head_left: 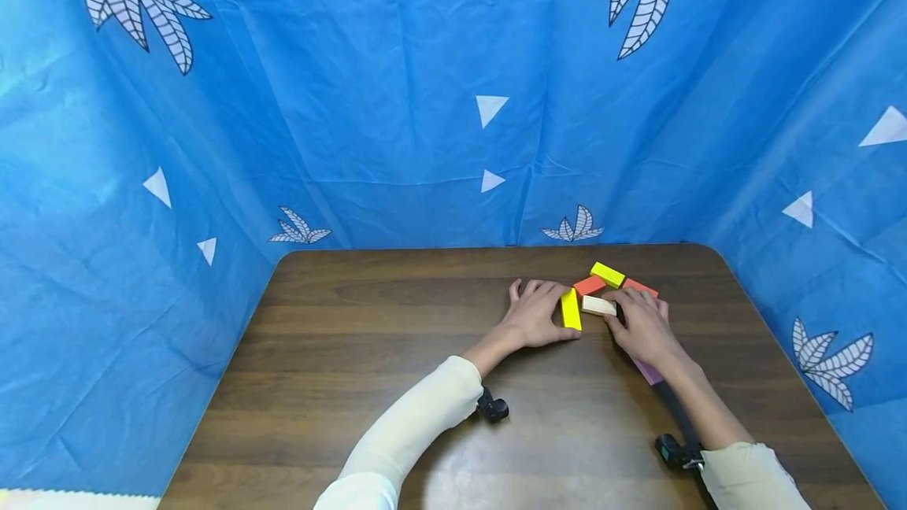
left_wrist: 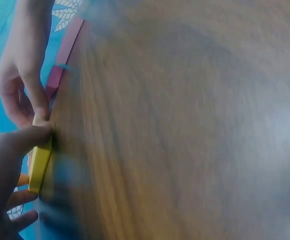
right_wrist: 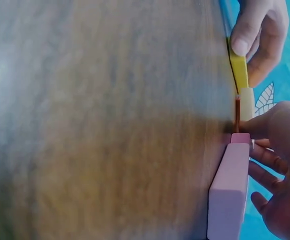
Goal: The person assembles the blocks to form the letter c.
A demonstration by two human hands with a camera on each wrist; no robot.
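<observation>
While the left hand (head_left: 536, 316) pinches a yellow block (head_left: 571, 311) lengthwise, the pale block (head_left: 597, 305) lies crosswise between the hands, right hand (head_left: 643, 329) gripping its nearer end.

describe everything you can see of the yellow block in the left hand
The yellow block is a plain, bright bar, longer than wide, with straight edges and flat faces; perhaps painted wood. It appears to lie on the brown table, its length running away from the person. The left hand grips it lengthwise, thumb at the near end, fingers toward the far end. The pale block sits close on its right; whether they touch is unclear.
</observation>
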